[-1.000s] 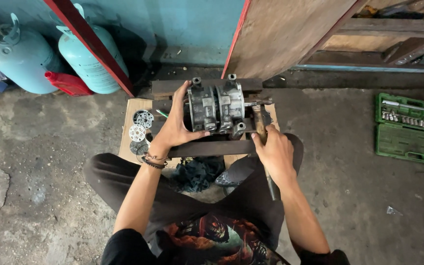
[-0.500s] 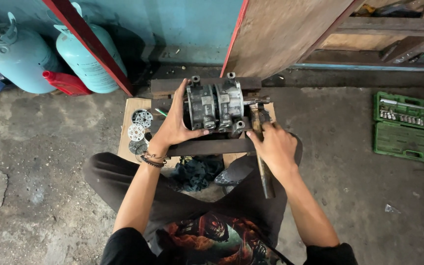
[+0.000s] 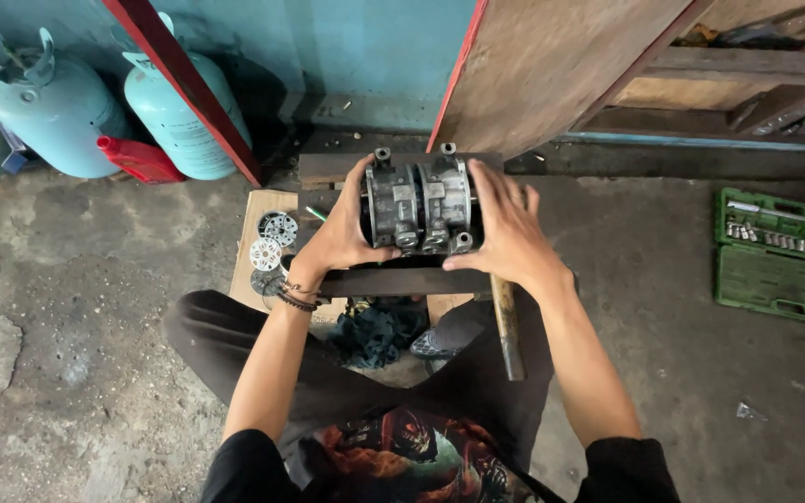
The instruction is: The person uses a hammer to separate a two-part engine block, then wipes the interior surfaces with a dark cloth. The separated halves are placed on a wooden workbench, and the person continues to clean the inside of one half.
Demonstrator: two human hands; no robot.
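Hands clasp grey compressor body (image 3: 418, 207) on dark block (image 3: 393, 279): left hand (image 3: 342, 237) and right hand (image 3: 500, 228) grasping its sides. Hammer (image 3: 507, 326) lies unheld; loose plates (image 3: 270, 244) remain unfitted.

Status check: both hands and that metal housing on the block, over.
Left hand and right hand grip either side of the grey metal housing. Housing sits on the dark block. Wooden-handled tool lies beside, untouched.

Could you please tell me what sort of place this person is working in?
Probably a small repair workshop. The hands grip a metal machine part on a concrete floor, a green socket set lies open nearby, and two gas cylinders stand against the wall.
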